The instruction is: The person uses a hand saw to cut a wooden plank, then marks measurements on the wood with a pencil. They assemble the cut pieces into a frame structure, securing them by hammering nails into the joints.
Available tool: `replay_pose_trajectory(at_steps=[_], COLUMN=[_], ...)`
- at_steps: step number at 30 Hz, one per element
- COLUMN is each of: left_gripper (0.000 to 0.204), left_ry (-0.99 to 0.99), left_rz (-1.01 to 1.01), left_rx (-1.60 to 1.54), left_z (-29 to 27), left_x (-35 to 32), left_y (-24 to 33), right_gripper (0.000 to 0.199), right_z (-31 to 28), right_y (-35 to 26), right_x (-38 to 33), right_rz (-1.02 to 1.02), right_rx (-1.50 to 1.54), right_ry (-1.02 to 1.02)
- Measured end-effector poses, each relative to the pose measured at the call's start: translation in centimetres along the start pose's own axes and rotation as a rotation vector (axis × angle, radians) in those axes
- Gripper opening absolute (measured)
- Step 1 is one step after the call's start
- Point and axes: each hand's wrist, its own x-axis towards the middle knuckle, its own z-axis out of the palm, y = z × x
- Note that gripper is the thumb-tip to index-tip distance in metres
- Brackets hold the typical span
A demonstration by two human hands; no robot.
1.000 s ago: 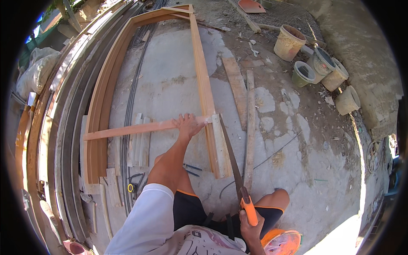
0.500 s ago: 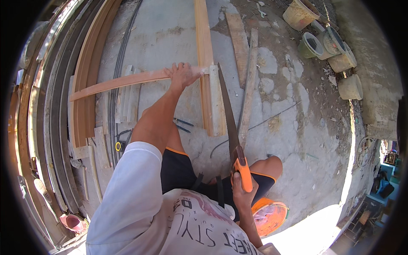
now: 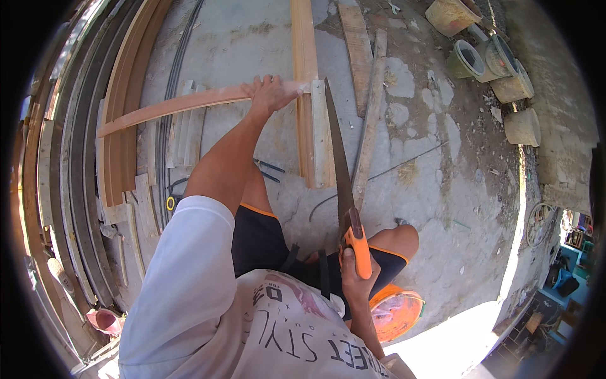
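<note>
My left hand (image 3: 271, 96) is closed over a long reddish wooden strip (image 3: 189, 103) near its right end, fingers wrapped over its far edge. That end lies across a long upright-running timber (image 3: 305, 38), beside a short pale wood block (image 3: 322, 139). In my right hand (image 3: 360, 273) is a handsaw (image 3: 339, 151), held by its orange handle. Its blade points away from me, with the tip just right of the pale block and the strip's end. Whether the teeth touch wood I cannot tell.
An orange bucket (image 3: 398, 312) stands by my right leg. Loose boards (image 3: 356, 54) lie ahead on the concrete floor (image 3: 252, 47). Stacked timbers (image 3: 123, 126) and dark rods (image 3: 180, 63) run along the left. Several dirty buckets (image 3: 466, 62) line the far right. A yellow-ringed tool (image 3: 171, 203) lies left.
The whole view has shifted slightly, so the floor and wood sit higher in the picture. Both hands keep their holds, and the saw stays beside the wood's end.
</note>
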Motion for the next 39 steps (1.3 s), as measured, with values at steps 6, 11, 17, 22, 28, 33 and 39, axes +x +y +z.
replay_pose_trajectory(at_steps=[6,11,17,22,28,33,39], left_gripper=[0.094,0.091,0.090,0.090,0.093,0.092,0.092], left_ry=[0.046,-0.012,0.034,0.039,0.006,0.020,0.036], left_rz=[-0.021,0.007,-0.024,-0.008,0.011,-0.010,0.007], left_rx=[0.028,-0.016,0.001,-0.018,-0.023,-0.014,-0.018], left_z=[0.1,0.7,-0.3,-0.4,-0.3,0.5,0.0], left_x=[-0.4,0.9,-0.8,-0.9,0.9,0.2,-0.2], left_y=[1.1,-0.1,0.8,1.4,0.0,0.5,2.1], right_gripper=[0.018,0.023,0.031,0.028,0.027,0.025,0.025], right_z=[2.7,6.1,-1.9,4.9,4.1,-1.8,7.0], right_y=[0.2,-2.8,-0.8,-3.0,-2.3,-2.5,-5.2], right_x=[8.2,15.7,-1.3,13.5,10.5,0.3,18.0], right_rz=[-0.020,0.009,-0.013,0.038,0.025,-0.022,0.033], right_rx=[0.116,0.037,-0.073,0.070,-0.022,-0.057,0.079], right_ry=[-0.046,-0.125,-0.039,-0.091,-0.089,-0.037,-0.062])
